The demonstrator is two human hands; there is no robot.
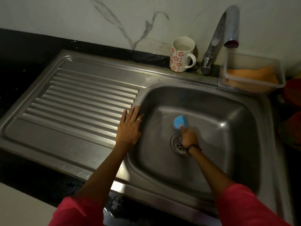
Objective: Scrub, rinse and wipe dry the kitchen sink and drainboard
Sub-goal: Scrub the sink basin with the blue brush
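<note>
We see the left hand [129,128] lying flat with straight fingers on the steel rim where the ribbed drainboard [78,101] meets the sink [211,144], at nine o'clock from the basin. The right hand [189,137], blurred, reaches into the basin just above the drain [176,144] and presses a blue scrubber [179,122] against the floor; how its fingers hold the scrubber we cannot tell. On the dark bench [24,51] at twelve o'clock stand a flowered mug [181,54], the tap [218,39] and a clear tub [251,74].
</note>
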